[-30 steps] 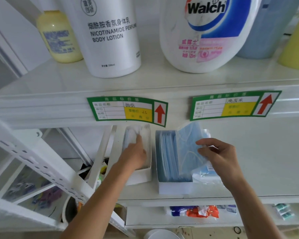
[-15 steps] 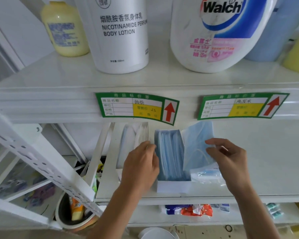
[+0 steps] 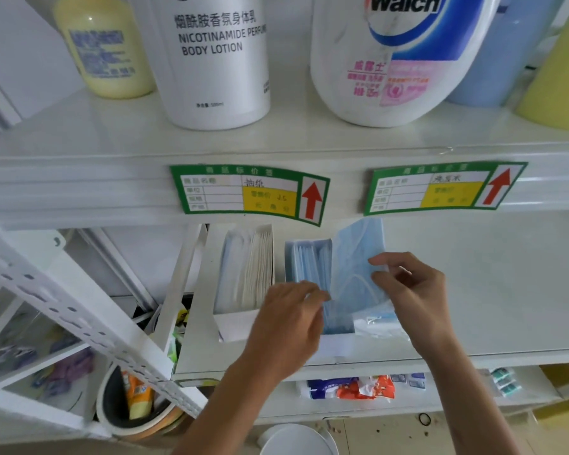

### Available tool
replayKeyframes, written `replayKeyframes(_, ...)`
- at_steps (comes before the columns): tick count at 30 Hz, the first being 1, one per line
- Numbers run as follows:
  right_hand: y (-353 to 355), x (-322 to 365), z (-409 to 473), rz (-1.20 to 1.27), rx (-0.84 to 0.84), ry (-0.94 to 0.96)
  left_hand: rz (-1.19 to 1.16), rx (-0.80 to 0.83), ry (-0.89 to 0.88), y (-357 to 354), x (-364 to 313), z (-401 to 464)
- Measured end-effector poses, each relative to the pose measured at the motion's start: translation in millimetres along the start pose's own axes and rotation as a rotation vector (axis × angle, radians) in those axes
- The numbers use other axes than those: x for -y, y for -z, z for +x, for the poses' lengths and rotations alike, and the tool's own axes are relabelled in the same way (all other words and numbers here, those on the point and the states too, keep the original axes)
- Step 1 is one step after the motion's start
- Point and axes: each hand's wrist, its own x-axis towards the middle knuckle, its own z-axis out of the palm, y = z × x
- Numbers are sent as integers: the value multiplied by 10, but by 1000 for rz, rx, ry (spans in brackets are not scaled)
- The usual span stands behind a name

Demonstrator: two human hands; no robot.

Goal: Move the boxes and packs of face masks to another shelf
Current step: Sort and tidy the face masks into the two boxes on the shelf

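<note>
1. Head view: your right hand (image 3: 411, 290) pinches a loose blue face mask (image 3: 358, 267) by its right edge, thumb and fingers curled on the fabric, and holds it upright against the right side of an open white box of blue masks (image 3: 309, 274) on the middle shelf (image 3: 473, 290).
2. Your left hand (image 3: 289, 323) reaches over the front of that same box, fingertips curled at the packed blue masks; whether they actually grip anything cannot be told.
3. Just left of it stands a second open box of white-edged masks (image 3: 250, 267), apart from both hands.
4. A clear plastic pack of masks (image 3: 375, 320) lies on the shelf beside the blue box, below your right hand.
5. Overhead, a body lotion bottle (image 3: 217, 60) and a Walch bottle (image 3: 401, 54) stand on the upper shelf (image 3: 79, 139), above two green price tags (image 3: 248, 192).
</note>
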Motion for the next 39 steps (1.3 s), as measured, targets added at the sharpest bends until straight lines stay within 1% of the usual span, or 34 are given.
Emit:
replayKeyframes(3,-47,39,37,-47,20,35,194,174,-44,-133,-18,-6)
replayKeyframes(6,27,51,52,-42,-32,38,251,227,-12,-77,98,-47)
replayKeyframes(9,35,80,47,7,-48,32,229,225,16,-17,211,-89)
replayKeyframes(14,-274,183,31,-3,24,83,133,196,45,-48,217,-135)
replayKeyframes(16,-354,181,49,-65,45,106,141,181,35,-56,213,-129)
replayKeyframes(19,-364,149,76,-195,78,89,151,149,1,-62,245,-123)
replayKeyframes(22,-318,177,139,-334,108,69,143,131,5,-68,297,-142)
replayKeyframes(25,-260,254,245,-372,122,11,158,138,7,-80,306,-145)
replayKeyframes(28,-259,317,278,-328,234,-56,184,132,-5,-94,321,-129)
replayKeyframes(30,-304,322,266,-371,325,-88,188,112,-19,-100,318,-116)
replayKeyframes(32,-365,297,280,-402,365,-111,185,106,-31,-100,305,-105)
replayKeyframes(37,-573,193,389,-483,284,-63,152,108,-7,-121,327,-103)
replayKeyframes(39,-654,138,378,-536,298,-28,128,84,6,-131,335,-108)
